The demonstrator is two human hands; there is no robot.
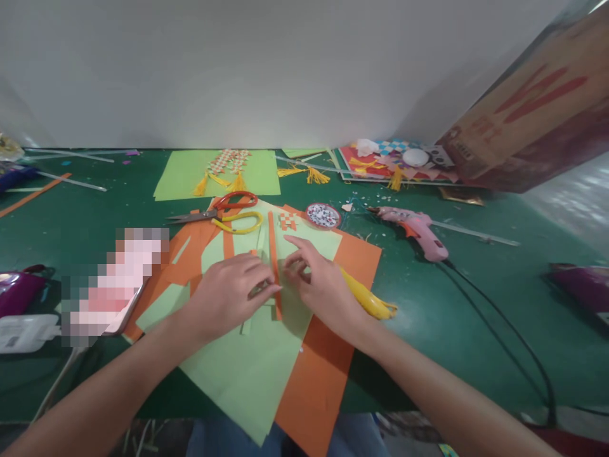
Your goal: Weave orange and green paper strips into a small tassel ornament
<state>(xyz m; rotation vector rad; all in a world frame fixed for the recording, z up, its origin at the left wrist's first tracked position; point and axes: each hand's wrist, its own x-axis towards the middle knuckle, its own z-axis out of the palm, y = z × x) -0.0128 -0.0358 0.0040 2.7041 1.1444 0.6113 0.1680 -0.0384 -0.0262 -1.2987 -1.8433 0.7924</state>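
My left hand (238,289) is over the light green paper (266,362), fingers curled and thumb and fingertips close together; what they pinch, if anything, is hidden. Its thumb tip reaches an orange paper strip (273,241) lying lengthwise. Short green strips (246,327) show beneath this hand. Across the strip, my right hand (321,279) has bent fingers held apart, with nothing visible in them. A small orange-and-white woven paper piece (288,221) lies just beyond it. Orange paper (316,374) sticks out under the green sheets. Scissors (228,216) with red and yellow handles rest on the papers, opened.
A yellow banana-shaped object (371,298) lies by my right wrist. Farther right is a pink glue gun (419,231) with its cord. Beyond the papers sits a round dish of small beads (323,216). A phone (118,279) lies left; woven pieces with yellow tassels (236,182) lie behind.
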